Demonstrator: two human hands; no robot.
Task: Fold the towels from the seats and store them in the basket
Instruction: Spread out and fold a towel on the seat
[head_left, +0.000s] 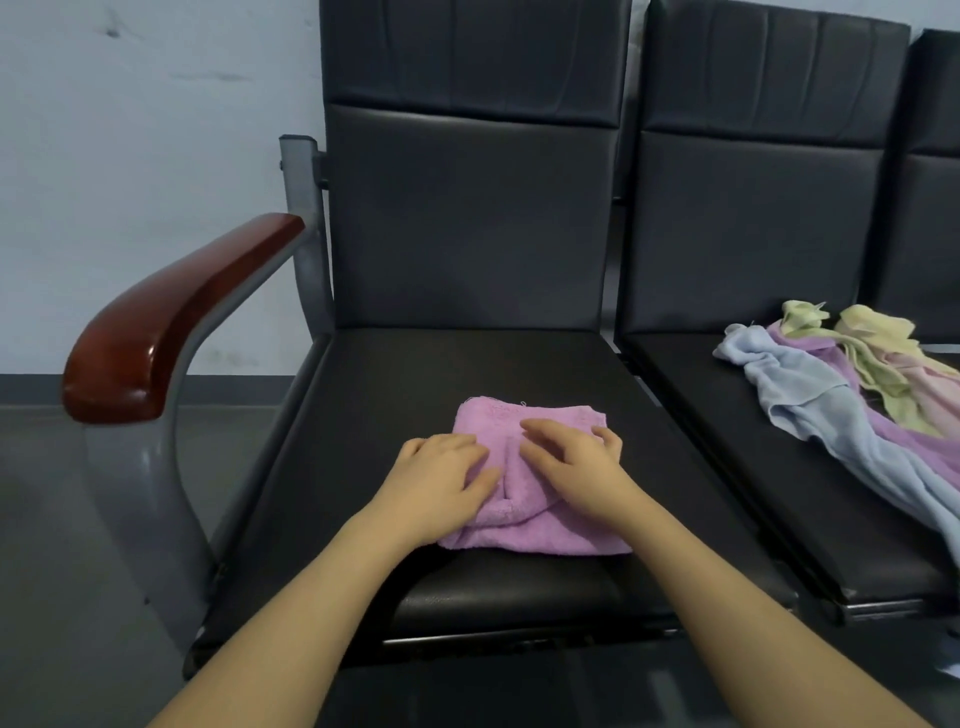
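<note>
A folded purple towel (524, 530) lies on the black seat (363, 415) in front of me. My left hand (441, 480) rests flat on the towel's left half, fingers fairly straight. On its right half my right hand (576, 462) presses down with fingers spread. A heap of unfolded towels (841, 384), light blue, purple, yellow-green and pink, sprawls over the neighbouring seat to the right. No basket is in view.
The left seat has a brown wooden armrest (171, 322) on a grey metal frame. Black backrests (467, 208) stand behind both seats. A third seat shows at the far right edge. Grey floor (62, 571) and a pale wall lie to the left.
</note>
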